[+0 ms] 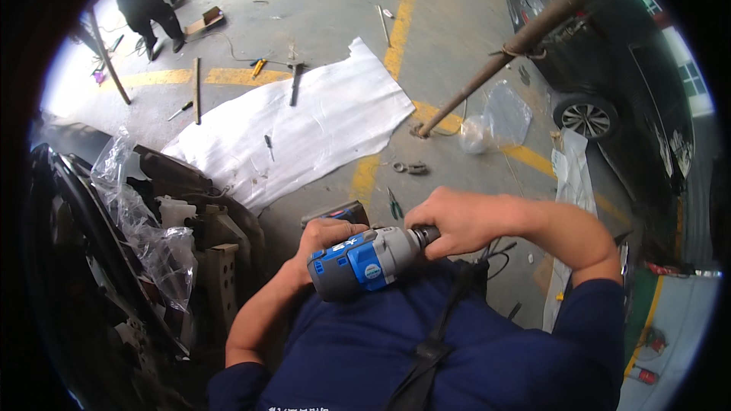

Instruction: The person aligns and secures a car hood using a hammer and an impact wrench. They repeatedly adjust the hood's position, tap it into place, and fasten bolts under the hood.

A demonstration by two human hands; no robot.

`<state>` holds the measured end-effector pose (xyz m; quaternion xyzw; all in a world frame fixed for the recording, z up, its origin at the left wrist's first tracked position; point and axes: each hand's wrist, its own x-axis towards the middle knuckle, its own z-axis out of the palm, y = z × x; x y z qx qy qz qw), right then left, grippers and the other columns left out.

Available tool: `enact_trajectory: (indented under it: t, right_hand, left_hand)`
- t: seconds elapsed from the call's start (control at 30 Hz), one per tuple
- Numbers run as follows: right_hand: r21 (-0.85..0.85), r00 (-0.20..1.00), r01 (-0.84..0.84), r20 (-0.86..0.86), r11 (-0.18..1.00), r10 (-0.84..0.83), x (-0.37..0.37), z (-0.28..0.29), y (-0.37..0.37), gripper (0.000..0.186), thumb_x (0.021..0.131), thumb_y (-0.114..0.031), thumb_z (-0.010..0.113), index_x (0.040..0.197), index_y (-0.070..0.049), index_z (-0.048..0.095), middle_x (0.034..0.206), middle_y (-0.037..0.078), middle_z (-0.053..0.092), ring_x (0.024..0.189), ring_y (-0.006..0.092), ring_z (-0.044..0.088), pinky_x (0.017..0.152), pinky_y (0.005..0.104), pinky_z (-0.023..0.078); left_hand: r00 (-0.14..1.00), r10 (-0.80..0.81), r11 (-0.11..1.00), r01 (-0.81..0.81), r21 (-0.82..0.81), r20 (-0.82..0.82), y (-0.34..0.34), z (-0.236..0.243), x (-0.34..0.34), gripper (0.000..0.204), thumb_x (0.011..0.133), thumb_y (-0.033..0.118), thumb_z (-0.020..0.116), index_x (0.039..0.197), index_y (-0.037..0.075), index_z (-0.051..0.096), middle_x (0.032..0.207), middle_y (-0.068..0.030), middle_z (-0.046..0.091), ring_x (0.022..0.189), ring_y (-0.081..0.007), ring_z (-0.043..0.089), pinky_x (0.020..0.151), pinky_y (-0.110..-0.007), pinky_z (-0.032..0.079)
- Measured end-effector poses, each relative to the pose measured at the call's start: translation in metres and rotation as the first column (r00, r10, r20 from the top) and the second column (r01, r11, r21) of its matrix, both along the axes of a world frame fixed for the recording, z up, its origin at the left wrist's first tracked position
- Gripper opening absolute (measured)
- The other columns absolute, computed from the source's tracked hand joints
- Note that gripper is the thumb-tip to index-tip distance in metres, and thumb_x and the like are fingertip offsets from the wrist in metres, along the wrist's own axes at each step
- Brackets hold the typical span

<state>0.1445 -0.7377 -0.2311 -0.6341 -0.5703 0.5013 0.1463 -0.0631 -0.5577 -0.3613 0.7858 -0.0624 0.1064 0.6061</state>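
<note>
A blue and grey cordless impact wrench [367, 263] lies sideways close to my chest, its nose toward the right. My left hand [326, 239] is closed round its handle, and the dark battery [349, 215] sticks out beyond that hand. At the nose, my right hand [457, 217] has its fingers closed on a dark socket [429, 236]. Part of the socket is hidden by the fingers. Past the wrench, pliers with green handles [394, 204] lie on the floor, touched by neither hand.
On my left stands an opened vehicle body [114, 259] with clear plastic film [164, 255]. A white sheet [304, 122] carrying tools covers the floor ahead. A slanted rusty pole [480, 84] rises before a dark car [609, 76]. Another person [148, 7] stands far left.
</note>
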Motion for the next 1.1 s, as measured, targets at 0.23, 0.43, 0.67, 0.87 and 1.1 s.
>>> enact_trajectory:
  t: [0.23, 0.43, 0.67, 0.87, 1.1]
  right_hand:
    - [0.62, 0.796, 0.342, 0.208, 0.706, -0.568, 0.021, -0.01, -0.016, 0.074, 0.064, -0.02, 0.085, 0.129, 0.0, 0.056, 0.122, 0.018, 0.059, 0.106, 0.0324, 0.064, 0.086, 0.0396, 0.054]
    - [0.784, 0.935, 0.09, 0.147, 0.614, -0.324, -0.019, -0.123, 0.026, 0.061, 0.08, -0.017, 0.077, 0.133, 0.001, 0.054, 0.127, 0.018, 0.06, 0.118, 0.033, 0.059, 0.1, 0.0414, 0.049]
    - [0.398, 0.714, 0.677, -0.557, 0.619, -0.424, -0.004, -0.097, 0.092, 0.023, 0.083, 0.0, 0.069, 0.106, -0.001, 0.068, 0.093, 0.005, 0.069, 0.087, 0.0172, 0.067, 0.08, 0.033, 0.055]
    - [0.159, 0.738, 0.492, -0.598, 0.856, -0.313, 0.028, -0.114, 0.175, 0.048, 0.074, -0.001, 0.084, 0.118, -0.008, 0.064, 0.104, 0.002, 0.066, 0.099, 0.0149, 0.062, 0.086, 0.0339, 0.052]
    - [0.719, 0.978, -0.206, 0.164, 0.663, 0.125, 0.042, -0.09, 0.345, 0.052, 0.078, -0.022, 0.083, 0.125, -0.009, 0.065, 0.116, 0.011, 0.065, 0.103, 0.0303, 0.064, 0.084, 0.0415, 0.052]
  left_hand:
    - [0.945, 0.326, 0.945, -0.325, 0.031, -0.031, -0.009, -0.029, -0.006, 0.034, 0.088, 0.013, 0.074, 0.12, 0.004, 0.069, 0.108, -0.0112, 0.073, 0.097, -0.0235, 0.071, 0.081, -0.033, 0.056]
    - [0.812, 0.542, 0.84, -0.528, -0.125, 0.217, -0.033, 0.045, 0.047, 0.073, 0.087, 0.023, 0.071, 0.144, -0.006, 0.036, 0.121, -0.0252, 0.058, 0.115, -0.0413, 0.057, 0.105, -0.046, 0.041]
    - [0.785, 0.587, 0.764, -0.456, 0.457, -0.198, 0.0, 0.14, 0.009, 0.071, 0.079, 0.029, 0.079, 0.135, -0.007, 0.053, 0.117, -0.0251, 0.061, 0.118, -0.0408, 0.058, 0.107, -0.047, 0.042]
    - [0.497, 0.757, 0.183, -0.784, 0.593, 0.424, 0.135, 0.125, -0.017, 0.066, 0.07, 0.019, 0.085, 0.128, 0.002, 0.059, 0.112, -0.0183, 0.062, 0.097, -0.0354, 0.065, 0.081, -0.04, 0.054]
    - [0.36, 0.829, 0.115, -0.858, 0.501, 0.428, 0.256, 0.112, -0.03, 0.023, 0.073, 0.015, 0.082, 0.081, 0.008, 0.062, 0.07, -0.0084, 0.056, 0.061, -0.0301, 0.06, 0.053, -0.041, 0.047]
